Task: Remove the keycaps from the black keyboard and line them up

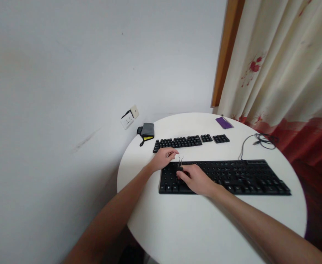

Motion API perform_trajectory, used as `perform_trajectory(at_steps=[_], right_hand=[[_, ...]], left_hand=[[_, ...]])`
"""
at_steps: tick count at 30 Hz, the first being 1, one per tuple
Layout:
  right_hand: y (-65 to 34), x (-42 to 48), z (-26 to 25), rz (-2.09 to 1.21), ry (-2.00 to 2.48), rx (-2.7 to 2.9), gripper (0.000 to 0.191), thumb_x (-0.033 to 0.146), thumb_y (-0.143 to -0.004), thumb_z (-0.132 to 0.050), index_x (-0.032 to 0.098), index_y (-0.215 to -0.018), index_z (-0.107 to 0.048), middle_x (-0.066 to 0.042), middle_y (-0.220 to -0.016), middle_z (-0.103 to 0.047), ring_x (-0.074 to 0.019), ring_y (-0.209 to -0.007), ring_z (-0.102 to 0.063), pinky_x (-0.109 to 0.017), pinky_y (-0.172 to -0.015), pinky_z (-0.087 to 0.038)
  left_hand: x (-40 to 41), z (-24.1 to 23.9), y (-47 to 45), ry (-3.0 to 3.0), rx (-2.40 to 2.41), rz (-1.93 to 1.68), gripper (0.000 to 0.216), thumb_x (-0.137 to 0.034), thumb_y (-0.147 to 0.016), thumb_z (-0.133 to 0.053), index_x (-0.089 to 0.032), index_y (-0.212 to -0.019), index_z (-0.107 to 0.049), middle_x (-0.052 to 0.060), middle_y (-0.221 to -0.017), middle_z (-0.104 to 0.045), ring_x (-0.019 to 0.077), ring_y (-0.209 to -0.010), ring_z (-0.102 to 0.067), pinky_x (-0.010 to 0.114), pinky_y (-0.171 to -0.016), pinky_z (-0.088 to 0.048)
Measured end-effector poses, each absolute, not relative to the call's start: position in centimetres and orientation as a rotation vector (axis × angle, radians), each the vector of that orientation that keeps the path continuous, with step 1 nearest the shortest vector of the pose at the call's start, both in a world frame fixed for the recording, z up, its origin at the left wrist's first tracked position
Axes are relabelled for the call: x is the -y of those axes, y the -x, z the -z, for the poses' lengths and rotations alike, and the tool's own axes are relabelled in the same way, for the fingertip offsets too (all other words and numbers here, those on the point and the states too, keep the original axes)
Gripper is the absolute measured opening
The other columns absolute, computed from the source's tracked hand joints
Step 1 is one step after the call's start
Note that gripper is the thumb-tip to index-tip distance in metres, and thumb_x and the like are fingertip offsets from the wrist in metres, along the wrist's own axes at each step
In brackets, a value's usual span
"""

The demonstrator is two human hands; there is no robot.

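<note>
A black keyboard (240, 176) lies on the white round table, several keys gone from its left part. My right hand (196, 178) is closed round the dark handle of a keycap puller (180, 167) over that left part. The puller's thin wire prongs stick up past my fingers. My left hand (162, 158) rests by the keyboard's upper left corner, fingers loosely bent and thumb apart, with nothing visible in it. Just behind it, removed black keycaps (187, 141) stand in neat rows. Smaller blocks of keycaps (220, 138) continue to the right.
A grey and yellow cloth pouch (148, 130) sits at the table's back left edge. A purple packet (224, 123) lies at the back right. The keyboard's coiled cable (265, 141) rests near the right edge. Wall sockets (127, 120) and a curtain (268, 73) border the table.
</note>
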State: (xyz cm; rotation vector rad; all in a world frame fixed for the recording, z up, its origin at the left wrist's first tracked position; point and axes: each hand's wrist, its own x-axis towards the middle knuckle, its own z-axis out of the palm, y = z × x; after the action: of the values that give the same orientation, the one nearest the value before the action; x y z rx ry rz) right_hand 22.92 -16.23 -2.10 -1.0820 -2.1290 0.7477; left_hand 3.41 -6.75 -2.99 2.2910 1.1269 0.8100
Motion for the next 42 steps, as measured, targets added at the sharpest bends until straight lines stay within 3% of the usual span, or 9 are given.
perform_trajectory(at_steps=[4, 9, 13, 19, 26, 32, 38, 42], right_hand=[[-22.7, 16.0, 2.6, -0.892, 1.069, 2.001, 0.03, 0.027, -0.093, -0.046, 0.018, -0.071, -0.064, -0.003, -0.071, -0.068, -0.016, -0.067, -0.06, -0.026, -0.066, -0.04], [-22.9, 14.9, 2.9, -1.144, 1.072, 1.631, 0.033, 0.035, -0.093, -0.045, 0.015, -0.076, -0.065, -0.005, -0.069, -0.069, -0.0162, -0.062, -0.06, -0.026, -0.06, -0.044], [-23.8, 14.1, 2.4, -0.937, 1.101, 1.471, 0.033, 0.038, -0.091, -0.048, 0.015, -0.077, -0.067, -0.005, -0.073, -0.069, -0.0171, -0.066, -0.059, -0.026, -0.063, -0.044], [-24.4, 14.1, 1.8, -0.784, 1.102, 1.396, 0.032, 0.038, -0.091, -0.049, 0.015, -0.078, -0.067, -0.004, -0.071, -0.067, -0.0177, -0.066, -0.058, -0.026, -0.059, -0.043], [-24.3, 13.5, 2.8, -0.886, 1.122, 1.385, 0.033, 0.043, -0.091, -0.046, 0.017, -0.085, -0.064, -0.006, -0.078, -0.069, -0.0211, -0.075, -0.064, -0.029, -0.067, -0.048], [-24.7, 13.0, 3.3, -0.891, 1.169, 1.356, 0.031, 0.043, -0.089, -0.048, 0.017, -0.082, -0.063, -0.006, -0.073, -0.069, -0.0208, -0.068, -0.065, -0.029, -0.064, -0.049], [-24.8, 13.1, 3.2, -0.788, 1.176, 1.403, 0.033, 0.041, -0.09, -0.048, 0.016, -0.076, -0.064, -0.005, -0.066, -0.067, -0.0185, -0.061, -0.06, -0.028, -0.061, -0.045], [-24.7, 13.1, 2.9, -0.875, 1.16, 1.323, 0.033, 0.043, -0.09, -0.048, 0.015, -0.082, -0.065, -0.004, -0.065, -0.067, -0.0186, -0.062, -0.062, -0.029, -0.064, -0.046]], left_hand=[[6.8, 3.1, -3.5, -2.303, -1.121, -0.782, 0.024, -0.025, -0.091, -0.05, -0.017, -0.098, -0.072, 0.004, -0.084, -0.07, 0.014, -0.072, -0.062, 0.025, -0.069, -0.046], [7.1, 2.6, -3.7, -2.317, -1.115, -0.83, 0.022, -0.024, -0.091, -0.051, -0.016, -0.098, -0.071, 0.004, -0.086, -0.07, 0.0138, -0.073, -0.061, 0.024, -0.068, -0.046], [8.2, 1.8, -4.6, -2.278, -1.038, -0.961, 0.023, -0.027, -0.093, -0.051, -0.017, -0.105, -0.067, 0.004, -0.09, -0.069, 0.0142, -0.077, -0.06, 0.025, -0.068, -0.046], [10.0, 1.2, -6.4, -2.338, -0.829, -1.0, 0.021, -0.028, -0.085, -0.067, -0.019, -0.104, -0.065, 0.006, -0.102, -0.068, 0.0174, -0.092, -0.062, 0.03, -0.085, -0.048], [10.0, 1.7, -6.6, -2.528, -0.794, -0.971, 0.021, -0.029, -0.087, -0.065, -0.019, -0.106, -0.063, 0.006, -0.098, -0.068, 0.0183, -0.09, -0.061, 0.033, -0.085, -0.049], [10.3, 1.4, -6.9, -2.817, -0.785, -0.926, 0.02, -0.028, -0.093, -0.056, -0.02, -0.109, -0.064, 0.008, -0.11, -0.064, 0.0208, -0.101, -0.056, 0.038, -0.092, -0.046], [11.1, 1.2, -7.4, -2.828, -0.795, -0.975, 0.017, -0.032, -0.09, -0.061, -0.023, -0.102, -0.069, 0.007, -0.112, -0.06, 0.0211, -0.102, -0.053, 0.038, -0.093, -0.045], [9.4, 1.3, -5.7, -2.685, -1.1, -1.121, 0.015, -0.033, -0.087, -0.065, -0.025, -0.098, -0.071, 0.007, -0.115, -0.058, 0.023, -0.109, -0.049, 0.04, -0.098, -0.04]])
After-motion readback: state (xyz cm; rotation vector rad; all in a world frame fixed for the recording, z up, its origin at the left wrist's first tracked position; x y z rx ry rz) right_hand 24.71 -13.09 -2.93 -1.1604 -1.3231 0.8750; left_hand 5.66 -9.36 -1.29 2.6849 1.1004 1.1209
